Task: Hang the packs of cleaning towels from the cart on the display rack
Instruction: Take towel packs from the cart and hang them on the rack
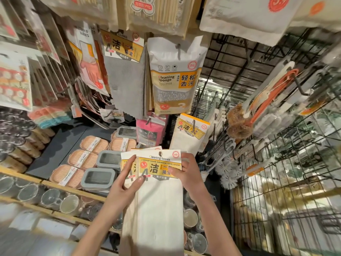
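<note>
Cream towel packs, yellow-labelled headers.

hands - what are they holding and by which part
Both hands, left and right, hold the packs of cleaning towels by the printed header card at the top, one on each side.

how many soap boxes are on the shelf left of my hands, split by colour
orange soap boxes: 5
grey soap boxes: 3, one at the back partly hidden
total: 8
</note>
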The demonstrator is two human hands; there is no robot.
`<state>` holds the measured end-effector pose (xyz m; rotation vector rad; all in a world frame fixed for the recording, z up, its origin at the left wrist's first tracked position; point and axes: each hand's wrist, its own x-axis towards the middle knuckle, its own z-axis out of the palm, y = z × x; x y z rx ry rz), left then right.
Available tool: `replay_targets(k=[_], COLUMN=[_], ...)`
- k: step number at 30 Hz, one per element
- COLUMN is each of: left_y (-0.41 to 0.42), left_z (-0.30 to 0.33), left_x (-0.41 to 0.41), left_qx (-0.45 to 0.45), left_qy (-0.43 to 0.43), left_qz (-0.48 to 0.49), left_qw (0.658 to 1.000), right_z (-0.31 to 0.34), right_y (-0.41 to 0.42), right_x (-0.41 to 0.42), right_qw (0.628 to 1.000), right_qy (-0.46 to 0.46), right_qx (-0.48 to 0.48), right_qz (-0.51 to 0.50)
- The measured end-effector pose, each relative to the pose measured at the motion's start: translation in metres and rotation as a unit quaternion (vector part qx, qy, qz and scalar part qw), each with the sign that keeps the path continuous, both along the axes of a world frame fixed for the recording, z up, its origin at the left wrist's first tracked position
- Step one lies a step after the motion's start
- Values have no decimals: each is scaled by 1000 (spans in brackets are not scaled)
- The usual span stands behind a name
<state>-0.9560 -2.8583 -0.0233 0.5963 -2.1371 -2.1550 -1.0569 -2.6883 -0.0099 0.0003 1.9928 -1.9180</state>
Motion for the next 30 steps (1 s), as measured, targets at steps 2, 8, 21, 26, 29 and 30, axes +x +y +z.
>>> replay_targets(k=[2,8,21,26,29,30], left_y=[-2,-13,-31,-36,-39,-39], left_z=[2,-2,-8,-7,-7,-7], left_x=[3,3,3,5,5,5], left_qx=[4,27,9,-22,-35,-39], left_qy=[-4,12,35,32,27,24], left_qz=[1,20,70,53,49,49], left_qw=[1000,999,997,998,998,998], right_z=[-1,0,-5,-17,-22,-23], right_y=[2,22,34,33,35,36], right_x=[-2,-19,-66,-74,-77,-78], right_qw=[1000,992,973,972,972,972], right_qy=[8,72,164,147,144,146], right_qx=[9,-31,-2,-8,-23,-27], right_qz=[-17,-99,-163,-182,-182,-185])
